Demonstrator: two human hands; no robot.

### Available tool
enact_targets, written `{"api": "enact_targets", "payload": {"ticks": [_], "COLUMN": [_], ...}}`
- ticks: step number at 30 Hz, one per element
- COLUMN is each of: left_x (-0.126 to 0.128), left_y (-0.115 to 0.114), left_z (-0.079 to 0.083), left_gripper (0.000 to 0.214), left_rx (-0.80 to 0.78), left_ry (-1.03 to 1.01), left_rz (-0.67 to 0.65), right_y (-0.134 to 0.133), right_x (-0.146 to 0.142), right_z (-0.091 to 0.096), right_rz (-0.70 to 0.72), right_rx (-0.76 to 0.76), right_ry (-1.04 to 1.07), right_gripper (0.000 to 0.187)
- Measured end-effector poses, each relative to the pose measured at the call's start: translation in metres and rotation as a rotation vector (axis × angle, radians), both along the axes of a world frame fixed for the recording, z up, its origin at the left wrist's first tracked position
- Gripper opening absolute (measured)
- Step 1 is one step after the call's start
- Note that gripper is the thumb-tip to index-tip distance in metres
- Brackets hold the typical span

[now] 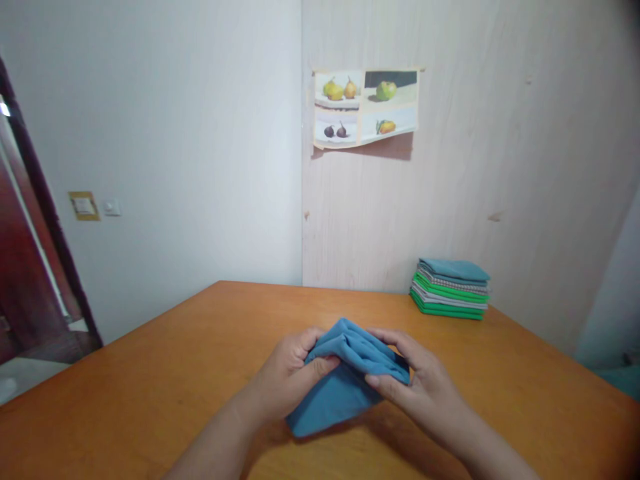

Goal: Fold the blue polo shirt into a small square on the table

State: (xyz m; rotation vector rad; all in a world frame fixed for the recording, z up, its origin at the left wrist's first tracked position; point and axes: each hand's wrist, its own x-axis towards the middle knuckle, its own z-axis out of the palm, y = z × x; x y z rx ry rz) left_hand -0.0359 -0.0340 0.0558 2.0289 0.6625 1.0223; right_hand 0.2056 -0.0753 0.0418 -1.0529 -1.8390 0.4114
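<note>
A blue cloth (345,383) is bunched up just above the orange wooden table (150,393), near its front middle. My left hand (290,377) grips the cloth's left side, thumb over the top fold and fingers curled behind it. My right hand (420,383) pinches the right side, thumb underneath and fingers wrapped over the folds. The cloth's lower corner hangs down to the tabletop between my wrists.
A neat stack of folded cloths (450,288), blue, grey and green, sits at the table's far right by the pale wooden panel. A fruit picture (365,107) hangs on that panel. A dark door frame (40,220) stands at the left.
</note>
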Motion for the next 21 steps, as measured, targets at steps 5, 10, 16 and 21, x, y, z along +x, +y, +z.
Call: {"api": "enact_targets", "payload": {"ticks": [5, 10, 16, 21], "left_x": [0.008, 0.017, 0.018, 0.005], "left_y": [-0.013, -0.018, -0.017, -0.003], "left_z": [0.005, 0.002, -0.003, -0.004], "left_gripper": [0.021, 0.022, 0.023, 0.035], "left_rx": [0.178, 0.331, 0.224, -0.002], "left_ry": [0.159, 0.305, 0.333, 0.284], "left_rz": [-0.006, -0.014, 0.003, -0.025], "right_y": [-0.011, -0.022, -0.026, -0.016], "right_x": [0.008, 0.005, -0.003, 0.020], "right_z": [0.004, 0.010, 0.020, 0.021], "right_rz": [-0.029, -0.003, 0.001, -0.059], "right_rx": [0.093, 0.160, 0.038, -0.122], "right_ry": [-0.184, -0.269, -0.240, -0.012], "right_gripper": [0.066, 0.066, 0.021, 0.026]}}
